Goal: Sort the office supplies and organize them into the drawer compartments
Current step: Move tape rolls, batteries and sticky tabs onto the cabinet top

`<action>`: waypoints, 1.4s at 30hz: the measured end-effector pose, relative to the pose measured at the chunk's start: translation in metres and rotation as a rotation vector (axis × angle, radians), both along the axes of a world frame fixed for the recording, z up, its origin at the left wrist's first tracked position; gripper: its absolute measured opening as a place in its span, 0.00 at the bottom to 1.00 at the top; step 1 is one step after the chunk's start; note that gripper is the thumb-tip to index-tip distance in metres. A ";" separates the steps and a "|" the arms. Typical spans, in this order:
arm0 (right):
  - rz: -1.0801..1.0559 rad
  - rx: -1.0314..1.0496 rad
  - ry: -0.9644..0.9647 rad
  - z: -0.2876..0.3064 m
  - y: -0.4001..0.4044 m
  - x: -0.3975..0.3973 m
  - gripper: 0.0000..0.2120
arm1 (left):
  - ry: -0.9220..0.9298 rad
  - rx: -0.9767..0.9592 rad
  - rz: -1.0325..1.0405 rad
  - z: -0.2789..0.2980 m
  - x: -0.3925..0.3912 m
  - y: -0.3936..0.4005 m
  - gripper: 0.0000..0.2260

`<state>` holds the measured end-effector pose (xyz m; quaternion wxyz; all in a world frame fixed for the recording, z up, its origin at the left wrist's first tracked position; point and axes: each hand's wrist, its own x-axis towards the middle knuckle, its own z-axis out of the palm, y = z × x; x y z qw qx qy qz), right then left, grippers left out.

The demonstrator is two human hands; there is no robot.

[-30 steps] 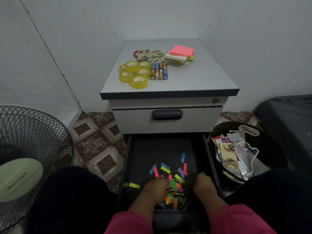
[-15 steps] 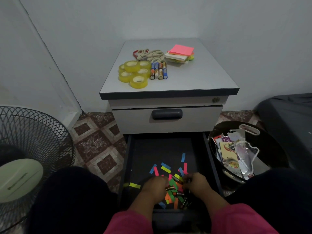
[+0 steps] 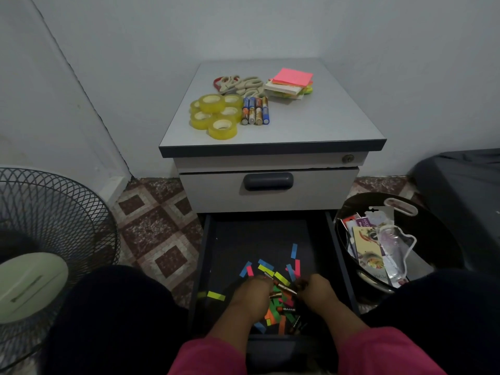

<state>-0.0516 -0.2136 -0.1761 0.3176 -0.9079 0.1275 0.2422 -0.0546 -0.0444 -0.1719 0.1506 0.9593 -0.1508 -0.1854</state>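
The cabinet's bottom drawer [image 3: 206,266] is pulled out, its dark floor strewn with coloured paper flags [image 3: 266,267] and several loose batteries [image 3: 289,309]. My left hand [image 3: 250,297] and my right hand [image 3: 318,293] are both down in the drawer, close together, fingers curled. Between them they hold a couple of copper-coloured batteries [image 3: 281,289]. On the cabinet top [image 3: 324,123] lie yellow tape rolls [image 3: 216,112], a row of batteries [image 3: 255,110], beige scissors [image 3: 239,83] and a stack of sticky notes [image 3: 292,82].
The upper drawer with its dark handle [image 3: 267,181] is closed. A floor fan [image 3: 40,239] stands at the left. A black bin [image 3: 438,239] with packaging in it sits right of the drawer, a dark object [image 3: 465,185] behind it. My knees flank the drawer.
My two hands have moved toward each other over the pile, and batteries now show between their fingers. The items on the cabinet top have not moved.
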 end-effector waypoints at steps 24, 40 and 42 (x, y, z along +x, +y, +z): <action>-0.144 -0.020 -0.044 -0.002 -0.007 -0.005 0.08 | -0.181 0.178 -0.269 -0.001 0.001 -0.021 0.16; -0.257 0.279 -0.503 0.120 0.017 0.030 0.17 | -0.576 -0.736 0.439 0.105 0.035 0.000 0.11; -0.247 0.310 -0.622 0.154 0.020 0.034 0.17 | -0.745 -0.815 0.421 0.134 0.039 0.002 0.12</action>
